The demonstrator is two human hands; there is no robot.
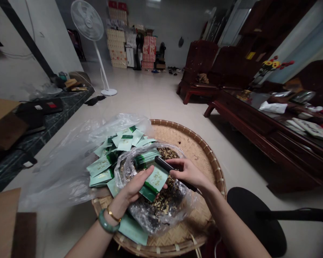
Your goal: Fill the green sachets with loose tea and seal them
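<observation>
My left hand (pixel 136 188), with a jade bangle and a gold band at the wrist, is closed on a pale green packet (pixel 157 179) with gold lettering and a dark green end. Wrapped around a black stick-shaped tool (pixel 164 165), my right hand (pixel 187 173) keeps its tip at the packet's upper edge; I cannot tell whether they touch. Beneath both hands lies an open clear plastic bag (pixel 148 218) of dried brown and tan bits (pixel 168 153). A row of similar packets (pixel 146 158) rests in it. More packets (pixel 101 165) are heaped to the left.
A round woven bamboo tray (pixel 217 163) carries the bags. A large clear plastic sheet (pixel 61 172) spreads left of it. To the right are a black round base (pixel 255 218) and a dark wooden table (pixel 239 123). A white standing fan (pixel 99 57) stands farther back.
</observation>
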